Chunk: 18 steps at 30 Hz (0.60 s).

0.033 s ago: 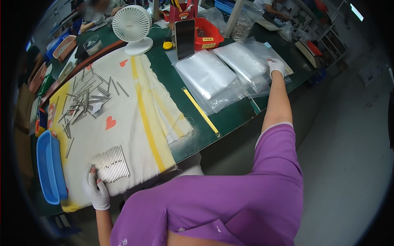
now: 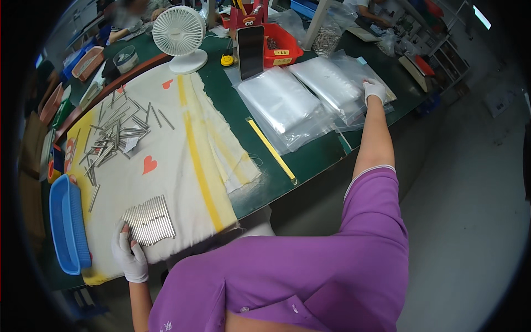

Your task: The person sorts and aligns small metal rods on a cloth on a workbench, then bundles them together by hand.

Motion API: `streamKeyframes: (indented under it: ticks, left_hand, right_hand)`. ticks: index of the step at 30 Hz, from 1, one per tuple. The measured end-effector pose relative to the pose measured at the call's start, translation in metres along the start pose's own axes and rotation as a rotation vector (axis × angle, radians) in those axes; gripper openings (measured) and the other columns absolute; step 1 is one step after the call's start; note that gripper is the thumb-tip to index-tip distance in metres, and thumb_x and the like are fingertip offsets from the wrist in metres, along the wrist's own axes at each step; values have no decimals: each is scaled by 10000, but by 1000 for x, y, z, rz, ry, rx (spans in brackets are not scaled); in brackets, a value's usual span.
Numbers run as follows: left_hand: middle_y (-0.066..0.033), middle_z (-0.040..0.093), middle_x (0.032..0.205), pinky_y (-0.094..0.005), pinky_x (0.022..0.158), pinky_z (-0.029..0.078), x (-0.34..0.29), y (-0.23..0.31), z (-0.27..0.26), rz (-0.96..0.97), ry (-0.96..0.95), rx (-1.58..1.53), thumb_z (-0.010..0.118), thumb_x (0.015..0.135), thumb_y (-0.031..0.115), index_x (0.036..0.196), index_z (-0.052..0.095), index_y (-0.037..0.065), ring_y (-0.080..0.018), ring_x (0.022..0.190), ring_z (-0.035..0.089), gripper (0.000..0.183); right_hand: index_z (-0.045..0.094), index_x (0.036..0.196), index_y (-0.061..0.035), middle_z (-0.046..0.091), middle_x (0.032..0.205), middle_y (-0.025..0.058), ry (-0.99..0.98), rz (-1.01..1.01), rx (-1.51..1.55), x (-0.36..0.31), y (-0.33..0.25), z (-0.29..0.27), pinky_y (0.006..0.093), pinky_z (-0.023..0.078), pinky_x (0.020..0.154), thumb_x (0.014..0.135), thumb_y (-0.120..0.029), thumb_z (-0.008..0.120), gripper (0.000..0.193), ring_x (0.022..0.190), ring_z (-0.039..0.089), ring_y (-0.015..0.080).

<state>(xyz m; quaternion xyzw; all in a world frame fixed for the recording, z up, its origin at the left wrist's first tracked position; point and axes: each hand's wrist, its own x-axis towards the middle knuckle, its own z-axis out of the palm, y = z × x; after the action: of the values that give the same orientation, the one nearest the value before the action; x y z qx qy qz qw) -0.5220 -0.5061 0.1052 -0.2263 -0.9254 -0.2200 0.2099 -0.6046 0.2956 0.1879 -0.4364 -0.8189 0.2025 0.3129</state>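
Side by side on a cloth lies a flat row of short silvery metal rods (image 2: pixel 149 221). My left hand (image 2: pixel 129 254), in a white glove with bare fingertips, rests at the row's left edge; its fingers are apart and touch the end rods. Far to the right, my right hand (image 2: pixel 374 91), also gloved, reaches over a stack of clear plastic bags (image 2: pixel 326 83). Its fingers are closed at the right edge of the bags, with the tips partly hidden. A second stack of clear bags (image 2: pixel 279 99) lies to the left of that one.
Loose metal rods (image 2: pixel 117 133) are heaped on the cream cloth (image 2: pixel 182 155). A blue basket (image 2: pixel 67 227) stands at the left. Behind are a white fan (image 2: pixel 178 33), a phone (image 2: pixel 250 52) and a red bin (image 2: pixel 287 41). A yellow strip (image 2: pixel 271 150) lies mid-table. Other people sit beyond.
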Motion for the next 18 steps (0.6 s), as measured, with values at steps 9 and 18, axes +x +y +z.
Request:
streamKeyframes:
  ticks: [9,18]
  left_hand:
    - [-206,546,1223,-450,952,406,12,19,-12,8,66,128,521,800,126,1181,539,-8,-400,1113,528,405]
    - [-146,598,1045,-363,777,470,8,44,-18,-48,157,-304,590,865,158,996,595,42,-292,936,597,175]
  right_hand:
    - [696,980,12,706,835,69,475,-474,668,-43,-128,-54,256,485,633,875,-228,671,263,685,627,125]
    - [680,985,-62,689,860,100,-411,-1384,764,-381,-293,-35,277,523,667,861,-98,655,131,733,671,213]
